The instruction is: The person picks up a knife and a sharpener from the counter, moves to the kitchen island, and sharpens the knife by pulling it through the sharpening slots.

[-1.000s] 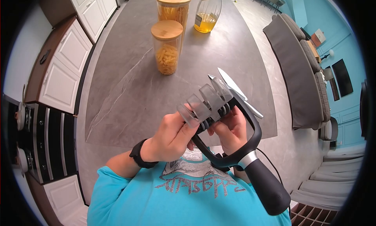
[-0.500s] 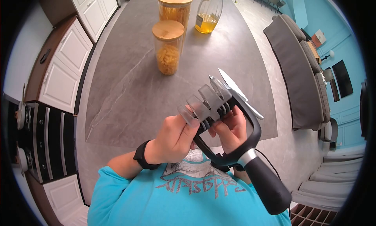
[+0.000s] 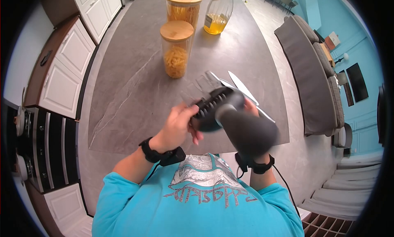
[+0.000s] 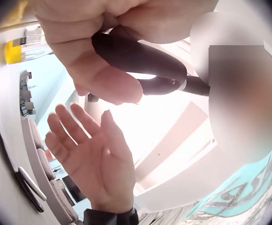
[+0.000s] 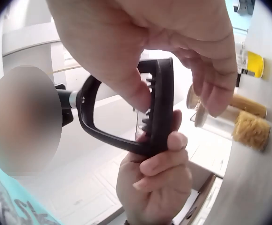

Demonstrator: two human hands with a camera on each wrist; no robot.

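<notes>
My left hand (image 3: 175, 124) grips one end of a black handled knife sharpener (image 3: 213, 105) with a row of clear slot guards. In the right wrist view the fingers of that hand curl round the end of the black frame (image 5: 162, 103). The sharpener's thick handle (image 3: 248, 130) points toward my body, blurred. My right hand (image 4: 96, 164) shows its palm with fingers straight in the left wrist view, apart from the sharpener. In the head view it is mostly hidden behind the handle. Beyond the sharpener lies a knife (image 3: 243, 87) with a second silver-handled one (image 3: 264, 113) beside it.
On the grey table (image 3: 123, 101) stand a short jar of spiral pasta (image 3: 175, 61), a taller pasta jar (image 3: 182, 9) and a glass bottle of yellow oil (image 3: 215, 23). A grey sofa (image 3: 308, 77) stands beyond the right edge, white cabinets (image 3: 67, 60) at left.
The sharpener has turned over so its handle swings up toward the camera and its toothed side shows. My right hand has come off it; my left hand still holds its end.
</notes>
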